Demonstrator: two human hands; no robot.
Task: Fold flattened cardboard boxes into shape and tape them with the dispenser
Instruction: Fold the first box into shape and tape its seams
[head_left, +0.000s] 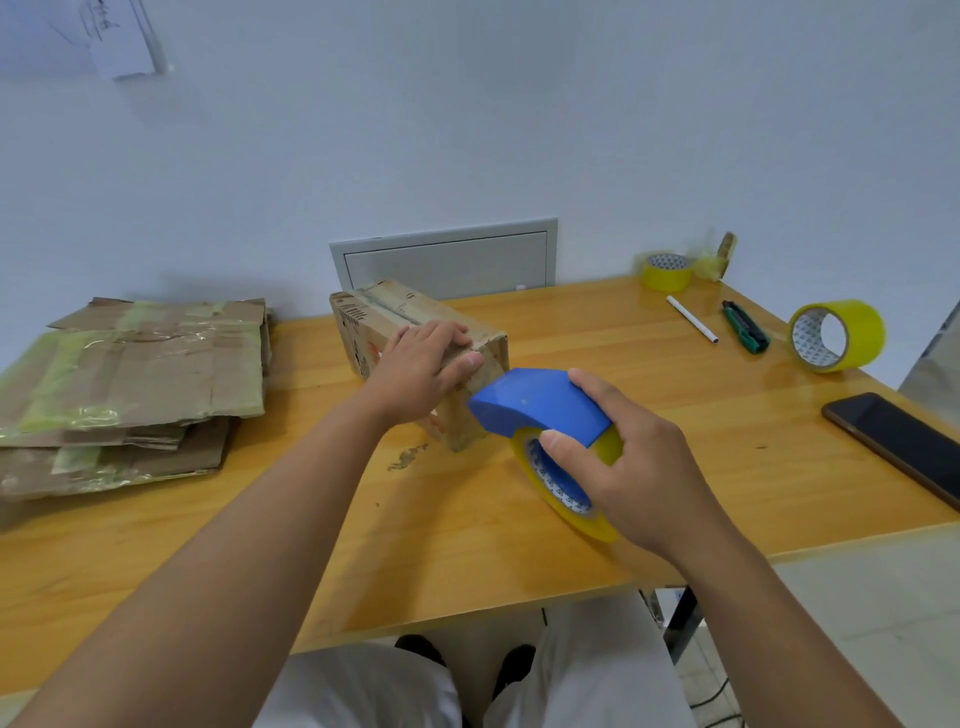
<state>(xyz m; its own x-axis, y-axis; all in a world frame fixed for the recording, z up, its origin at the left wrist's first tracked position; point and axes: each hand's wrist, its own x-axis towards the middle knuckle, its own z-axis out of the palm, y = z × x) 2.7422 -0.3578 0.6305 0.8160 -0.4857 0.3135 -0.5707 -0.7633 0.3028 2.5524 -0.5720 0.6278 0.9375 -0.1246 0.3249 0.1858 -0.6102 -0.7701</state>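
Wooden table (467, 545) fills the lower half of the frame, white wall behind. Stack of flattened cardboard (130, 374) with old tape on it, left of frame, untouched. Folded box (415, 332) sits at frame centre, long axis running from upper left back toward lower right front. Left hand (421, 371) lies on top of the box near its front end, fingers fairly straight, pressing the flaps down, thumb toward the front edge. Right hand (628, 462) wraps the blue tape dispenser (540, 402) with its yellow roll, fingers over the top, thumb on the roll side. Dispenser nose is just right of and touching or nearly touching the box's near end; can't tell if tape is stuck on yet. Judgement: next pull goes up over the front edge and along the long axis, away to the upper left, under the left hand. Phone (898, 441) right edge; spare rolls (836, 335), pen (691, 318), cutter (745, 327) upper right.
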